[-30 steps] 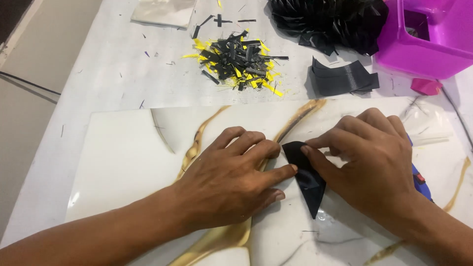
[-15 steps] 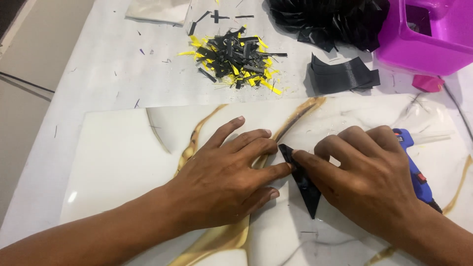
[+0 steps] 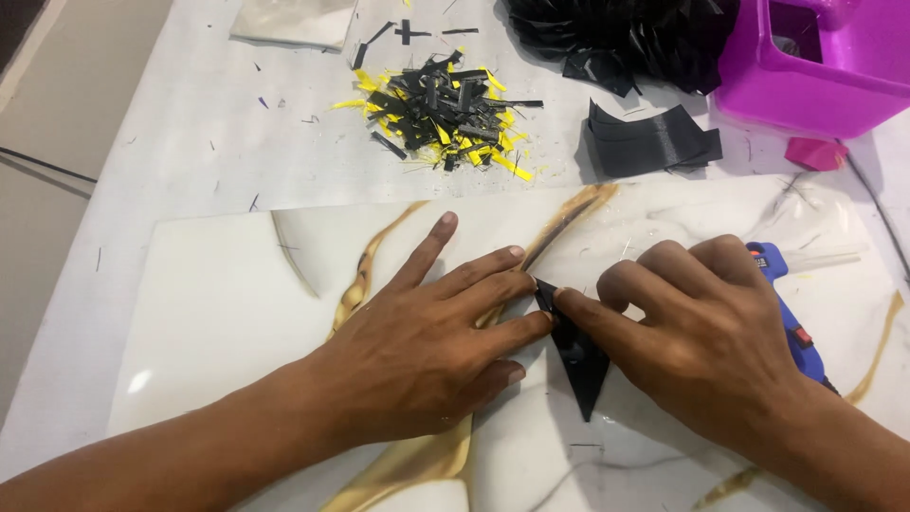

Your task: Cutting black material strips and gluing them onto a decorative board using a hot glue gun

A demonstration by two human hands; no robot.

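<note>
My left hand (image 3: pixel 417 351) flat, fingers spread, pinning black folded paper triangle (image 3: pixel 578 365) | my right hand (image 3: pixel 697 332) curled, fingertips pressing its fold | on white gold-veined marble board (image 3: pixel 218 303)

The small black pointed piece of folded material (image 3: pixel 576 356) has been narrowed: a second ago a broad dark flap was seen between the two sets of fingers, and now only a slim downward-pointing wedge is left showing below them. The right hand (image 3: pixel 706 337) has been drawn in, so that its forefinger tip is pressed on the top of the piece, right against the fingers (image 3: pixel 493 284) of the left hand (image 3: pixel 427 351). The left forefinger has been spread further from the others. More of the blue glue gun (image 3: pixel 791 322) is uncovered behind the right knuckles.
</note>
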